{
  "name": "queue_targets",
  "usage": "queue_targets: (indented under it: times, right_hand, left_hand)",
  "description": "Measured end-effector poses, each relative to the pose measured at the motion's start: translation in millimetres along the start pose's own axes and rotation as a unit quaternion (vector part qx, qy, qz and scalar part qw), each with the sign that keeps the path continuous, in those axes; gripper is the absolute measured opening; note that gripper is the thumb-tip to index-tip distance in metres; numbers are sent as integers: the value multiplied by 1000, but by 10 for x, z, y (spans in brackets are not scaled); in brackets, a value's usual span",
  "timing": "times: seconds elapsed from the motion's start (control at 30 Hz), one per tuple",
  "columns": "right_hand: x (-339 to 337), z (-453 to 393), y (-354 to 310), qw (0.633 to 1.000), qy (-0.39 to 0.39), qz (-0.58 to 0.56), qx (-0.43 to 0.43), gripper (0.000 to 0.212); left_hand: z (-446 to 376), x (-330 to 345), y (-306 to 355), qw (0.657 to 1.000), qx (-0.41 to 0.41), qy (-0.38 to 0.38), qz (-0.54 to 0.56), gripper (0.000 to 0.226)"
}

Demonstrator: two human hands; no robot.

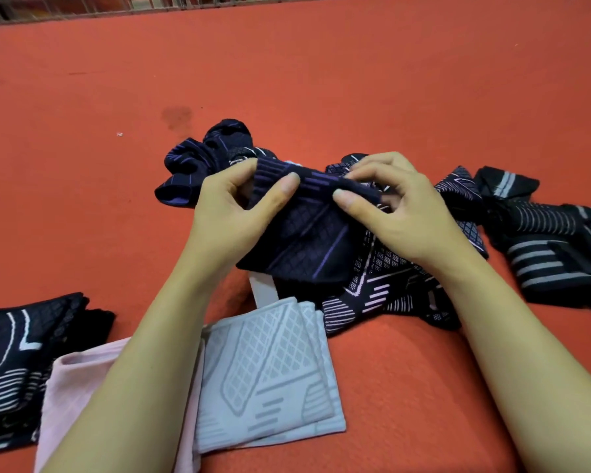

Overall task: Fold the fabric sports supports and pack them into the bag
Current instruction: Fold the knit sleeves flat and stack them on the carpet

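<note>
Both hands meet over the middle of the orange tabletop (321, 63), holding up one dark navy support with purple lines (301, 240). The left hand (229, 213) pinches its ribbed top band between thumb and forefinger, a narrow grip on the cloth. The right hand (400, 213) pinches the same band just to the right, thumb on the near side and fingers curled over the far edge. The support hangs from the two grips, its lower part draped toward the person, above the things lying below.

Behind and under it lies a loose heap of unfolded navy supports (202, 155), reaching to the far left of the hands, and a navy support with white lines (372, 295) spreads beneath the right wrist. To the right, a black support with grey stripes (539, 244) lies crumpled. Near the person, a pale grey support (270, 363) lies folded flat between the forearms, with a pink fabric piece (72, 387) touching its left side under the left forearm. At the near left edge rests a folded navy stack (17, 353).
</note>
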State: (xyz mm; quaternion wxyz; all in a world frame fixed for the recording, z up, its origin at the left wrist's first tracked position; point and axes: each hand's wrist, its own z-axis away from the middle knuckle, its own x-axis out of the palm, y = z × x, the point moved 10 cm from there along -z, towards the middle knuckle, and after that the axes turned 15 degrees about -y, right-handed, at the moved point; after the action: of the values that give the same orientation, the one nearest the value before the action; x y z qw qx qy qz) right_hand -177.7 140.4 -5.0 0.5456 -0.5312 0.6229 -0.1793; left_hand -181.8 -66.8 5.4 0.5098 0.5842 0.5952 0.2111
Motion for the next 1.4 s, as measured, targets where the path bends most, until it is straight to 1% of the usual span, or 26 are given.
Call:
queue_targets:
  times: [0.07, 0.13, 0.17, 0.2, 0.23, 0.27, 0.3, 0.33, 0.4, 0.47, 0.53, 0.57, 0.63, 0.67, 0.77, 0.83, 0.9, 0.97, 1.03, 1.1, 1.17, 1.23, 1.33, 1.4]
  right_hand:
    - [112, 3, -73, 998, -62, 31, 5, 25]
    - [192, 6, -94, 993, -96, 67, 20, 19]
    - [190, 4, -99, 993, -91, 71, 19, 14]
    - [157, 0, -91, 995, -72, 66, 17, 13]
    - [103, -3, -53, 997, -46, 51, 21, 15]
    - [40, -1, 8, 999, -18, 21, 31, 17]
    - [-17, 9, 78, 999, 7, -26, 43, 16]
    - [-57, 18, 158, 995, 24, -80, 56, 15]
    - [-47, 12, 313, 980, 26, -183, 76, 13]
    - [49, 0, 433, 959, 0, -263, 104, 20]
    - [185, 17, 469, 942, -47, -303, 137, 27]
    - [253, 33, 476, 937, -73, -307, 151, 29]
    - [347, 49, 485, 931, -106, -310, 163, 34]
    - [357, 46, 488, 932, -103, -308, 162, 37]
    - [312, 4, 471, 952, -66, -259, 147, 46]
    - [351, -16, 390, 967, -77, -210, 125, 48]
    - [354, -21, 334, 976, -75, -175, 105, 37]
    - [271, -18, 301, 983, -44, -158, 87, 19]
    - [191, -15, 271, 987, -26, -142, 68, 9]
    - [144, -12, 240, 990, -24, -132, 54, 5]
    - [115, -11, 251, 986, -14, -155, 52, 6]
    - [78, -7, 302, 981, 11, -185, 63, 6]
    - [27, 9, 339, 984, 55, -155, 74, 15]
    - [16, 19, 343, 986, 75, -131, 75, 14]
  left_hand:
    - [-2, 127, 17, 998, -4, -57, -4, 13]
    - [2, 254, 20, 995, -11, -96, -2, 16]
    - [1, 279, 7, 995, -19, -99, 23, 18]
    - [-1, 276, -29, 992, -33, -93, 82, 23]
    - [-4, 253, -86, 982, -53, -80, 165, 30]
    - [-5, 222, -157, 966, -74, -66, 239, 34]
    - [0, 196, -216, 952, -95, -57, 286, 36]
    - [3, 191, -262, 945, -116, -61, 299, 35]
    - [15, 254, -333, 945, -155, -104, 269, 32]
    - [35, 343, -392, 943, -182, -139, 240, 40]
    - [40, 375, -405, 943, -184, -143, 236, 46]
    - [34, 369, -400, 945, -178, -142, 234, 42]
    - [30, 371, -372, 949, -168, -144, 224, 35]
    - [29, 386, -350, 951, -161, -152, 217, 36]
    - [40, 457, -263, 955, -144, -167, 197, 35]
    - [46, 485, -225, 959, -138, -169, 179, 35]
    - [35, 485, -200, 965, -128, -169, 152, 35]
    - [22, 468, -199, 970, -120, -165, 134, 37]
    - [11, 439, -213, 973, -118, -154, 122, 45]
    - [4, 417, -224, 977, -116, -145, 101, 53]
    - [5, 425, -248, 979, -118, -147, 83, 55]
    - [7, 436, -265, 979, -121, -145, 76, 50]
    - [3, 430, -229, 983, -109, -135, 64, 32]
    - [5, 418, -182, 985, -95, -130, 57, 20]
